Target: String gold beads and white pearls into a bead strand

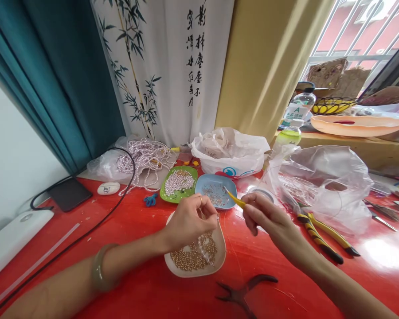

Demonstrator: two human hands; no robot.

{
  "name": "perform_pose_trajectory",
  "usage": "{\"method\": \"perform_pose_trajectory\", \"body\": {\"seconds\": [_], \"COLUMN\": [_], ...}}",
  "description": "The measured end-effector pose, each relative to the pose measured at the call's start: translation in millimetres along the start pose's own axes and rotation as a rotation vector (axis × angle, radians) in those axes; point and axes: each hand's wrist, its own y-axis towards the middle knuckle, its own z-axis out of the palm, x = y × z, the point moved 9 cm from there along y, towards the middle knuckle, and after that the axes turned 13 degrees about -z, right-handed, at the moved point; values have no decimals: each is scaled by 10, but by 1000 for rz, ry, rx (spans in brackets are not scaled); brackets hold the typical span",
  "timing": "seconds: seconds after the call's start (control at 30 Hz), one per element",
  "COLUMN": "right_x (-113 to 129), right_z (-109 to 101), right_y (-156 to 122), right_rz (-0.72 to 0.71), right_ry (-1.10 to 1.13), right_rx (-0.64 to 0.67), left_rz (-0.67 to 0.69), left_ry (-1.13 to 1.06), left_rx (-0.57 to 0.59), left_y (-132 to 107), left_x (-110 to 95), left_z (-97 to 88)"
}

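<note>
My left hand [193,218] is closed in a pinch above a white dish [199,273] of gold beads [189,259]. From its fingers hangs a strand of clear beads [205,253], its lower end over the gold beads. Whatever lies between the fingertips is too small to make out. To the right, my right hand [264,212] grips yellow tweezers [236,199], whose fine metal tip points up and left over a blue plate [225,179]. Small metal findings [216,195] lie scattered on that plate. Beside it, a green plate [168,193] holds pale pink beads [178,181].
Dark pliers [241,292] lie near the front edge, yellow-and-black pliers [322,239] at right. Plastic bags [332,177] and a white bag-lined basin [232,155] stand behind. Pearl strands [146,157], blue clips [150,200], a black cable [119,206] and phone [69,195] are left.
</note>
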Motion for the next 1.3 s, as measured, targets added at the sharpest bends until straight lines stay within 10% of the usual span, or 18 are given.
{"method": "perform_pose_trajectory", "body": {"seconds": [0.4, 1.3], "right_x": [187, 317], "right_z": [109, -11], "right_y": [-91, -145], "right_rz": [-224, -256], "right_ry": [-686, -676], "right_rx": [98, -44], "left_rz": [-92, 13], "left_ry": [-185, -32], "left_rx": [78, -3], "left_y": [-20, -56], "left_x": [13, -59], "left_z": [20, -19]}}
